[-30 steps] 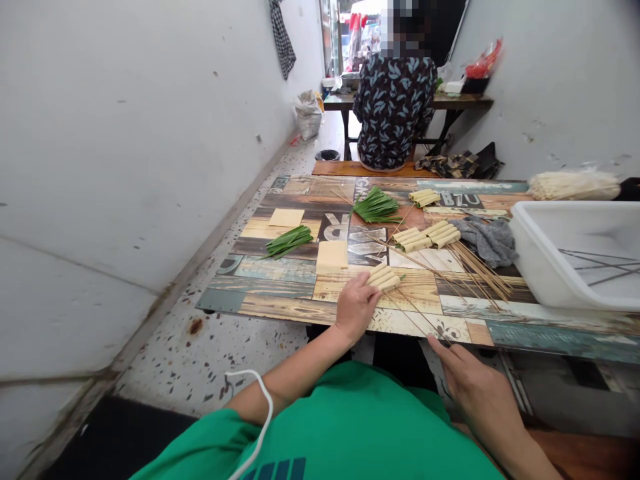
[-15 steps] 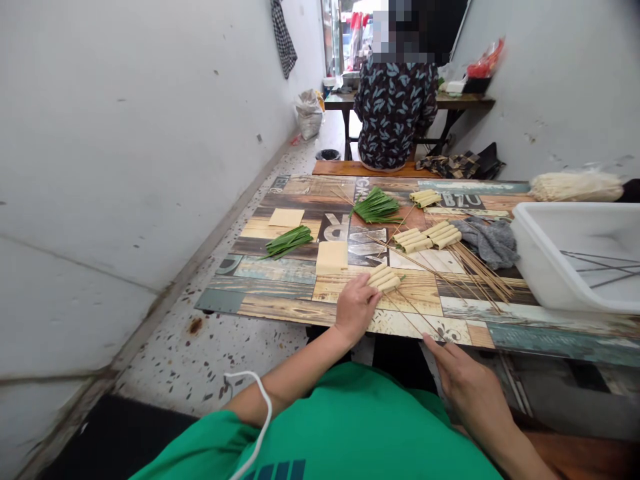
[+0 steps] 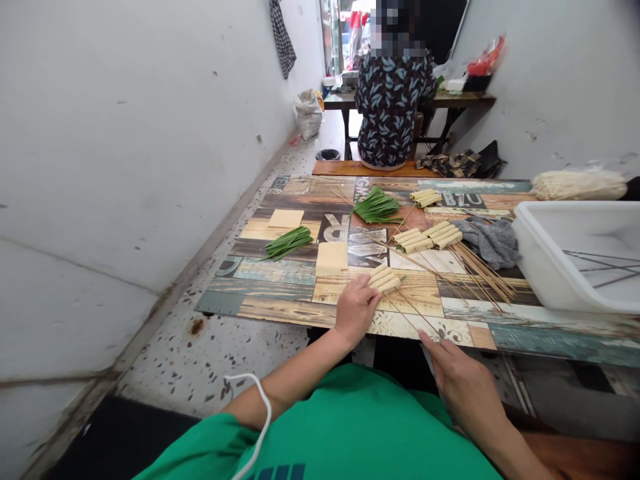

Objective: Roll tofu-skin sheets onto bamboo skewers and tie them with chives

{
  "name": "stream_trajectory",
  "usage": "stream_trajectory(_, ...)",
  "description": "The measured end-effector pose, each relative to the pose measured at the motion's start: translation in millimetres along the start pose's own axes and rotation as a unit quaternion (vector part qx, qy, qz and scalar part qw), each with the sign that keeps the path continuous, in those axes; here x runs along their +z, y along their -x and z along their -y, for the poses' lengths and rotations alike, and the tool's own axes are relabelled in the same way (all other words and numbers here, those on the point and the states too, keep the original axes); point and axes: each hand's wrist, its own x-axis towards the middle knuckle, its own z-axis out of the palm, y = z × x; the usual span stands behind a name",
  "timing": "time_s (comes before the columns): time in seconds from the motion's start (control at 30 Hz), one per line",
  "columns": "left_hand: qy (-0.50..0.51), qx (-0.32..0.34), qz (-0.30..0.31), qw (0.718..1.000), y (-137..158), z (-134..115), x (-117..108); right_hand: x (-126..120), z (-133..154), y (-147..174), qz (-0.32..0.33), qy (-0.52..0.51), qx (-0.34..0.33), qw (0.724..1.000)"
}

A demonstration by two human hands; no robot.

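My left hand (image 3: 356,308) is closed on the left end of a row of several pale yellow tofu-skin rolls (image 3: 384,279) near the table's front edge. A bit of green sticks out of the rolls' right end. Two thin bamboo skewers (image 3: 407,303) run from the rolls toward my right hand (image 3: 463,373), which pinches a skewer at the table edge. Just beyond my left hand lies a stack of square tofu sheets (image 3: 331,259). Farther back are finished-looking skewered rolls (image 3: 427,239), cut green chives (image 3: 289,243) and another chive bunch (image 3: 376,205).
Loose skewers (image 3: 483,273) lie beside a grey cloth (image 3: 487,241). A white plastic tub (image 3: 565,267) stands at the right, with a bagged pale bundle (image 3: 577,185) behind it. One more sheet (image 3: 286,218) is at the left. A person (image 3: 393,110) sits beyond the table, back turned.
My right hand has shifted slightly left and up, toward the rolls, along with the skewer. My left hand stays on the rolls. The seated person has leaned a little.
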Motion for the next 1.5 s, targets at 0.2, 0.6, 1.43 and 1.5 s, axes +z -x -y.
stream_trajectory(0.2, 0.0, -0.01, 0.004, 1.0, 0.1, 0.0, 0.3, 7.1, 1.4, -1.3, -0.003, -0.03, 0.021, 0.999)
stream_trajectory(0.6, 0.004, -0.002, -0.014, 1.0, -0.1, -1.1, -0.6, 9.4, 0.2, -9.8, -0.011, -0.058, 0.016, 0.998)
stream_trajectory(1.43, 0.004, -0.026, 0.01, 1.0, -2.1, -3.8, 1.2, 25.2, 5.5, -36.5, 0.048, -0.013, 0.045, 0.998)
stream_trajectory(1.5, 0.007, -0.032, 0.014, 0.999, -2.1, -3.3, 2.7, 21.2, 6.8, -39.4, 0.068, -0.002, 0.05, 0.996)
